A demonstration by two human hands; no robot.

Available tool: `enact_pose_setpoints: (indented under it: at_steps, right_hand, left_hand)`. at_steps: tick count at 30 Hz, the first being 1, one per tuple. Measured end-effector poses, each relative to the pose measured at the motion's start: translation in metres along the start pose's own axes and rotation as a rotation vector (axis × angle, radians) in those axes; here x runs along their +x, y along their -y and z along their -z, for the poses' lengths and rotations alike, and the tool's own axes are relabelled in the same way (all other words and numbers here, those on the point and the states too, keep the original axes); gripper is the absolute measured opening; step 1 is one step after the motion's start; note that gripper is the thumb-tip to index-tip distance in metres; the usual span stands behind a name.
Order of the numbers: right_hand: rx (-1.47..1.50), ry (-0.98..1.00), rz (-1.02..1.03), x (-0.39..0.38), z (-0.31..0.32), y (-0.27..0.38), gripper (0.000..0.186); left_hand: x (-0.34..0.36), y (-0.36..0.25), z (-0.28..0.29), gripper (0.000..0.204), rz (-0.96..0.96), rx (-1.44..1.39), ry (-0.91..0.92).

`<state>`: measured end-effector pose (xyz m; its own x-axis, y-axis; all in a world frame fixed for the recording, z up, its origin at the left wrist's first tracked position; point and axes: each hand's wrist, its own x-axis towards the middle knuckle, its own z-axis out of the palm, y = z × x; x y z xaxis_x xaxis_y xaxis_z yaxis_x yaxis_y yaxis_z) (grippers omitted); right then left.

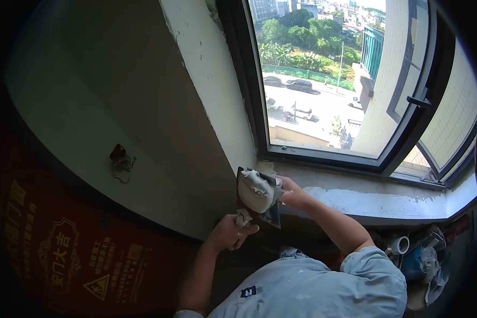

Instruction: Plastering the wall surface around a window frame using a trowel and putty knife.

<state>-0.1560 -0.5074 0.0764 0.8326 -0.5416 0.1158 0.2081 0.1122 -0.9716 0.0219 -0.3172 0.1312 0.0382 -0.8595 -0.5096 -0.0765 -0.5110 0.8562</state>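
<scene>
My left hand is closed round the whitish handle of a putty knife, whose broad dark blade carries a thick mound of white putty. From the other side, my right hand grips a trowel with a dark flat blade. That blade is up against the edge of the putty; whether the two blades touch is hidden by the mound. Both tools are in front of the corner where the window sill meets the side wall of the window opening.
A dark-framed window looks down on a street with cars and trees; its handle sticks inward. Wires hang from a wall box on the left. A red printed sheet is at lower left. A white roll and plastic-wrapped items lie below the sill.
</scene>
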Motion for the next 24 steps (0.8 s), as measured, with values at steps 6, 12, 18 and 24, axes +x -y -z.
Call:
enact_pose_setpoints:
  at_steps: [6,12,18,24]
  right_hand:
    - [0.604,-0.255,-0.303,-0.019,0.000,-0.023,0.032]
    - [1.081,-0.156,-0.516,-0.012,-0.016,-0.032,0.030]
    - [0.298,0.070,0.323,0.101,0.039,0.107,0.019]
    - [-0.429,-0.230,0.935,0.229,0.056,0.304,0.029]
  left_hand:
    - [0.032,-0.015,-0.022,0.023,-0.620,0.643,-0.842]
    - [0.095,0.018,-0.013,0.010,-0.543,0.912,-1.029]
    - [0.092,0.141,-0.001,0.012,-0.455,0.784,-1.006]
    - [0.065,0.120,-0.048,0.021,-0.258,0.626,-1.059]
